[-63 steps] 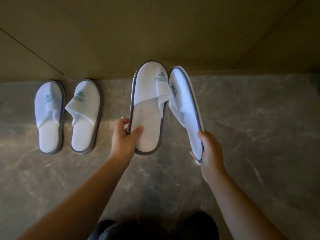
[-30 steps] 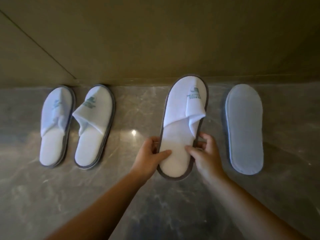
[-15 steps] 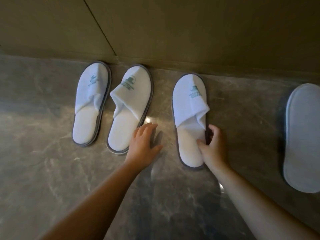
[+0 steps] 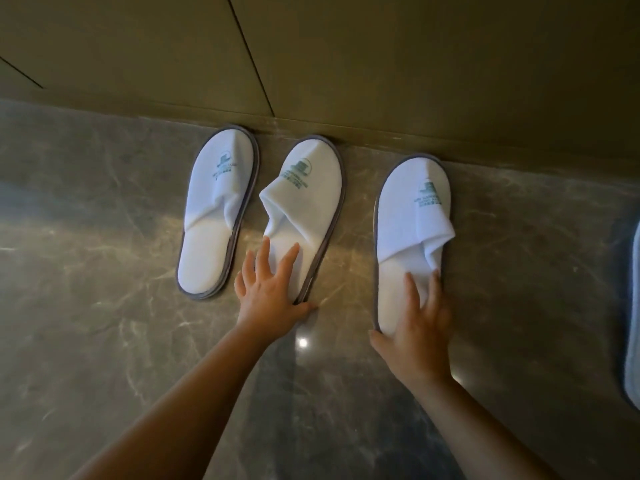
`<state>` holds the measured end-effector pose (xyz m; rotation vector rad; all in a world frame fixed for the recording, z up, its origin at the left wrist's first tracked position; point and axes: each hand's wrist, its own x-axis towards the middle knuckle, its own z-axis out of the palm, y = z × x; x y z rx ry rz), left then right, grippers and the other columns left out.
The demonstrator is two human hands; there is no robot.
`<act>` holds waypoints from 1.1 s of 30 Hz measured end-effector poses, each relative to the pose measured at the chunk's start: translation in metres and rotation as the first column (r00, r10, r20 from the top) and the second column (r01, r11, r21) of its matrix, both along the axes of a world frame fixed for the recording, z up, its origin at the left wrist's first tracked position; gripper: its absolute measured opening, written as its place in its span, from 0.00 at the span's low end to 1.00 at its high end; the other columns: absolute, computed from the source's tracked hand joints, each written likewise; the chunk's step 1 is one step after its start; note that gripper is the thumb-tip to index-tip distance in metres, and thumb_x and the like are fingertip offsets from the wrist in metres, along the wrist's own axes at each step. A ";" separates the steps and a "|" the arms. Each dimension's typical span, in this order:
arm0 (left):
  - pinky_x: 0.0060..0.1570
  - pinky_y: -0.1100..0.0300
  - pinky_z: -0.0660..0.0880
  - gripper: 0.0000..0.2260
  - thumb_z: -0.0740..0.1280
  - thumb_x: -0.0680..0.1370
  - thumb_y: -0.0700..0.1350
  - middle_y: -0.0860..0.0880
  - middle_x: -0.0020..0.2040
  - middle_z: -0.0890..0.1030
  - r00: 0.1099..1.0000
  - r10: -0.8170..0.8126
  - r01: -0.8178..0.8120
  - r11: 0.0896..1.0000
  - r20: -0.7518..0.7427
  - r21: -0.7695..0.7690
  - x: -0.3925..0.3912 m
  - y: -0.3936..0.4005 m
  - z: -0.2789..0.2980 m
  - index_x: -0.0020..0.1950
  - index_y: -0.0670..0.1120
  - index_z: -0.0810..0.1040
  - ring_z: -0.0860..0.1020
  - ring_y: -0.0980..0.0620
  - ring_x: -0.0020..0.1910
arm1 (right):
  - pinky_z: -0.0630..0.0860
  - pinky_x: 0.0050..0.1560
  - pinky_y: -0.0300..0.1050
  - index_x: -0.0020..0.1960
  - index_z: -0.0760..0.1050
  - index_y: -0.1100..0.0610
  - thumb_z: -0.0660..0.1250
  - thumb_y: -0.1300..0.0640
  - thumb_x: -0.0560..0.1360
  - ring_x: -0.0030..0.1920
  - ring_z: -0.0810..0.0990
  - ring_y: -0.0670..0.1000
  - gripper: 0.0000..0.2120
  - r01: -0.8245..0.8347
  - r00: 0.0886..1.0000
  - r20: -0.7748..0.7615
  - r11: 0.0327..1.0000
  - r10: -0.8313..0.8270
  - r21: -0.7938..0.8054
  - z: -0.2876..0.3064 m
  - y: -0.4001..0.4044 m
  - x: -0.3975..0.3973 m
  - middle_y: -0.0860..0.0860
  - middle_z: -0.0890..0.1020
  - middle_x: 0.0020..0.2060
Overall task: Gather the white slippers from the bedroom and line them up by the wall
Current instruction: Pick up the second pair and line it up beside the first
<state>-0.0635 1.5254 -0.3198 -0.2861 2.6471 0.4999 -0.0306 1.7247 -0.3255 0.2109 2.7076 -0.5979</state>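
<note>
Three white slippers with grey trim and green logos lie toes to the wall [image 4: 381, 64] on the marble floor [image 4: 104, 306]. The left slipper [image 4: 218, 209] lies untouched. My left hand [image 4: 268, 289] rests flat, fingers spread, on the heel of the middle slipper [image 4: 308, 199]. My right hand [image 4: 417, 320] grips the heel of the right slipper [image 4: 410, 220], thumb at its left rim and fingers on the insole. A fourth slipper [image 4: 632, 323] lies sole up at the right frame edge, mostly cut off.
The tan panelled wall runs across the top, with vertical seams. Glossy grey marble floor fills the area below, showing a light reflection [image 4: 302, 342] between my forearms.
My left hand has moved forward from the floor onto the middle slipper's heel. My right hand has slid to the right slipper's heel. The view has shifted left, cutting off the upturned slipper.
</note>
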 end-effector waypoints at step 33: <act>0.69 0.41 0.38 0.40 0.65 0.67 0.63 0.48 0.75 0.40 0.991 -0.067 0.068 0.998 -0.112 0.009 0.001 0.005 0.005 0.70 0.59 0.44 0.37 0.43 0.73 | 0.60 0.68 0.57 0.72 0.45 0.50 0.66 0.39 0.65 0.71 0.53 0.60 0.45 0.038 0.998 -0.046 0.997 -0.035 0.062 -0.005 -0.030 -0.003 0.58 0.47 0.74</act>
